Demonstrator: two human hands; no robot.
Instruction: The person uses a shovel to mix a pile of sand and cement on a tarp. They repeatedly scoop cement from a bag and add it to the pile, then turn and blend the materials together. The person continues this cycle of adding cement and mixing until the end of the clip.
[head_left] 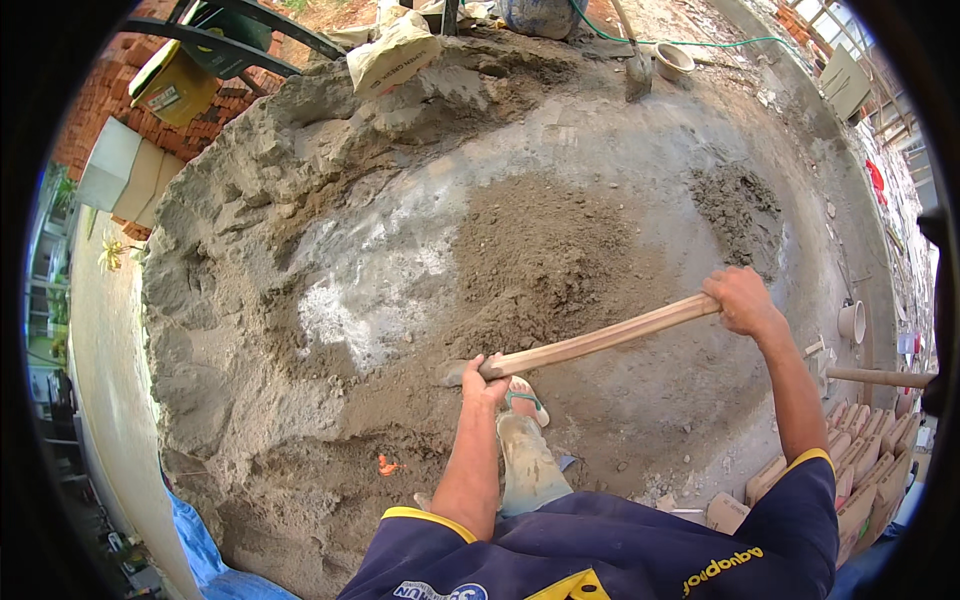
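A long wooden handle (610, 335) slants across in front of me, most likely a shovel's. My right hand (742, 300) is closed round its upper right end. Lower down, my left hand (484, 380) grips it near a grey metal end (454, 373), whose full shape I cannot make out against the sand. Just beyond the handle lies a heap of damp brown sand mix (545, 255), with white-grey powder (365, 290) spread to its left. A smaller dark wet pile (738, 215) sits to the far right.
A high bank of grey sand (225, 290) curves round the left. Another shovel (638, 75) stands at the back beside a pale bucket (673, 60). A yellow container (178, 85) and a paper sack (392, 55) are at the back left. Bricks (870, 465) are stacked at the right.
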